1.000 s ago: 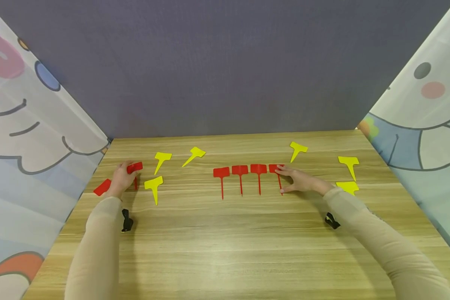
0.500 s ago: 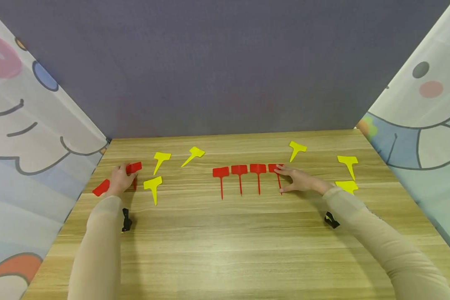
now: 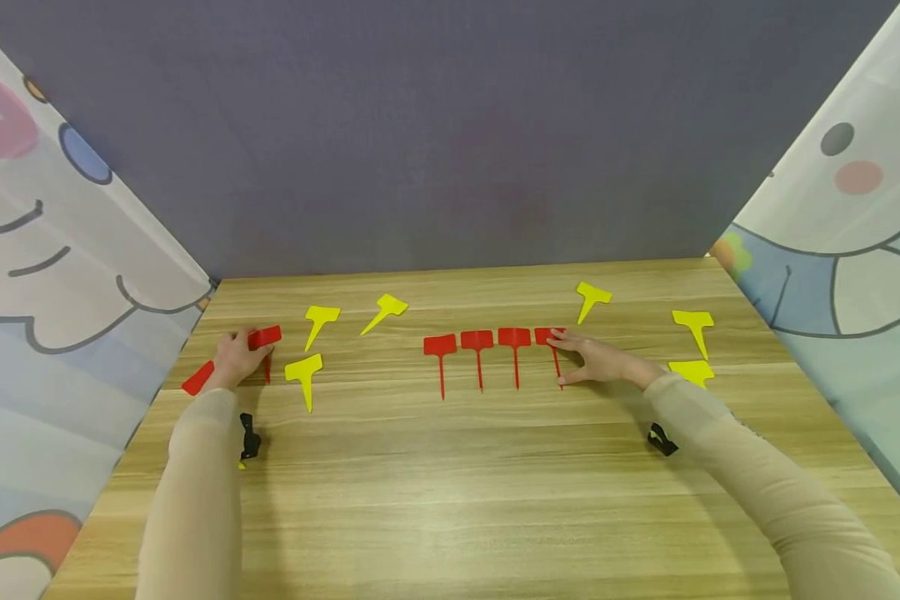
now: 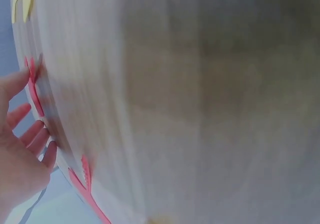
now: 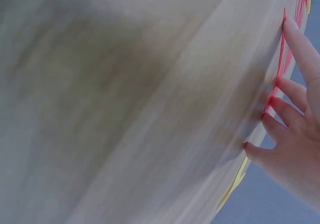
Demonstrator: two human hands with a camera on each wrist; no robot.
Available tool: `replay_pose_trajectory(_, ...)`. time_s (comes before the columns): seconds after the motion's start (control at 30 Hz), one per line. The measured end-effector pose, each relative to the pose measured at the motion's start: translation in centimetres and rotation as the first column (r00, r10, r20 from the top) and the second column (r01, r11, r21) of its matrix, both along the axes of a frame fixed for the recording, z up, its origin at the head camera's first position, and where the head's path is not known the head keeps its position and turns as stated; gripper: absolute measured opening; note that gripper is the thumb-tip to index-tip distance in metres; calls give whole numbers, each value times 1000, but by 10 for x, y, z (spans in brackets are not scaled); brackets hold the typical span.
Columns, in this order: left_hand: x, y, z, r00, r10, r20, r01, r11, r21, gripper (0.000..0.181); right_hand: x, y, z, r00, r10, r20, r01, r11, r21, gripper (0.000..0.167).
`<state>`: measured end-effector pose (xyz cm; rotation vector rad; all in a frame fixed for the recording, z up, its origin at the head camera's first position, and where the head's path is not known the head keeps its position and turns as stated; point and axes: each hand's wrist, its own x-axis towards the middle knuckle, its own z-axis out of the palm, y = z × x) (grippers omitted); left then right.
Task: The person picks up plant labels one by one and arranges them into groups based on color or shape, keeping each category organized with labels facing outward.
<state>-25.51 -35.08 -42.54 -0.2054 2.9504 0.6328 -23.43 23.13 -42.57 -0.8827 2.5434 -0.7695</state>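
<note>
Red T-shaped plant labels lie on the wooden table (image 3: 450,500). At the left, my left hand (image 3: 234,360) reaches over a red label (image 3: 265,337). In the left wrist view, the thumb touches this label and the other fingers are loosely spread. Another red label (image 3: 197,379) is partly covered by that hand and sleeve. My right hand (image 3: 600,360) rests on the rightmost label (image 3: 547,336) of a central red row. Its fingertips lie by the label's head and the thumb by its stem; the right wrist view shows these fingers spread and nearly straight.
Yellow plant labels (image 3: 304,379) are scattered to the left, with others (image 3: 693,329) to the right. Black clips (image 3: 250,436) lie beside the left forearm and beside the right sleeve (image 3: 662,439). A dark grey panel (image 3: 450,142) stands behind the table.
My left hand has shifted slightly left, while the red label by it stays nearly in place. My right hand holds its position on the row. The whole head view drifts a little.
</note>
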Motion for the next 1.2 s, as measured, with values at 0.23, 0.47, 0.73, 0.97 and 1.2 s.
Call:
replay_pose_trajectory(0.23, 0, 1, -1, 1000, -1, -3, 1, 1000, -30, 55, -4, 8, -9, 996, 75, -56, -80, 992, -96, 79)
replay_pose_trajectory(0.47, -2, 2, -3, 1000, 4, 27, -4, 1000, -12, 54, -1, 2, -2, 1000, -12, -7, 12, 1000, 11, 79)
replay_pose_trajectory(0.73, 0, 3, -2, 1000, 19, 6, -19, 999, 29, 50, 0, 1, 2, 1000, -23, 7, 22, 998, 55, 77)
replay_pose_trajectory(0.97, 0, 4, -2, 997, 38, -70, -34, 998, 50, 49, 0, 1, 1, 1000, -23, 4, 22, 998, 52, 77)
replay_pose_trajectory(1.2, 0, 5, 0, 985, 80, -155, -59, 989, 138, 47, 0, 0, 0, 999, -29, 28, 28, 998, 54, 77)
